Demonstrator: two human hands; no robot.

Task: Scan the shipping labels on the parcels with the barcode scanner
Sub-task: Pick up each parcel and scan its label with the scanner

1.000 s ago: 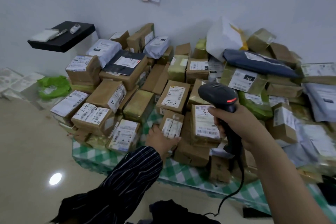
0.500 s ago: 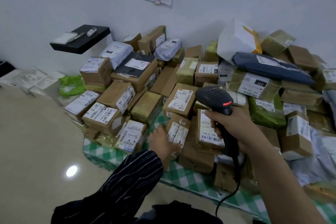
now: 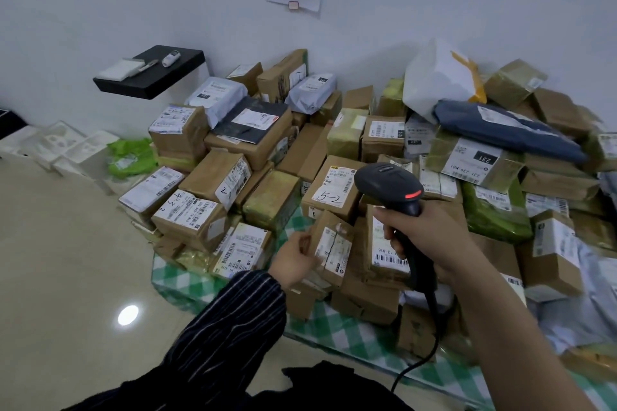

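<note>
A heap of labelled cardboard parcels covers a green-checked cloth (image 3: 350, 337) on the floor. My right hand (image 3: 424, 230) grips the handle of a black corded barcode scanner (image 3: 389, 185), whose head hangs over the middle of the heap, red light lit. My left hand (image 3: 297, 259) holds the left side of a small brown box (image 3: 334, 247) with a torn white label, tilted up at the heap's front. Right of it stands a taller box (image 3: 384, 253) showing a barcode, partly hidden by my right hand. Behind them lies a box marked "5-2" (image 3: 334, 190).
A black wall shelf (image 3: 150, 80) with small items juts out at the left. White foam trays (image 3: 60, 150) and a green bag (image 3: 130, 157) sit by the wall. Grey and blue mailer bags top the heap at right. Bare glossy floor (image 3: 66, 277) lies to the left.
My left hand has taken the small box by its left side and tipped it up. The scanner stays over the heap's middle. The view has swung a little to the left.
</note>
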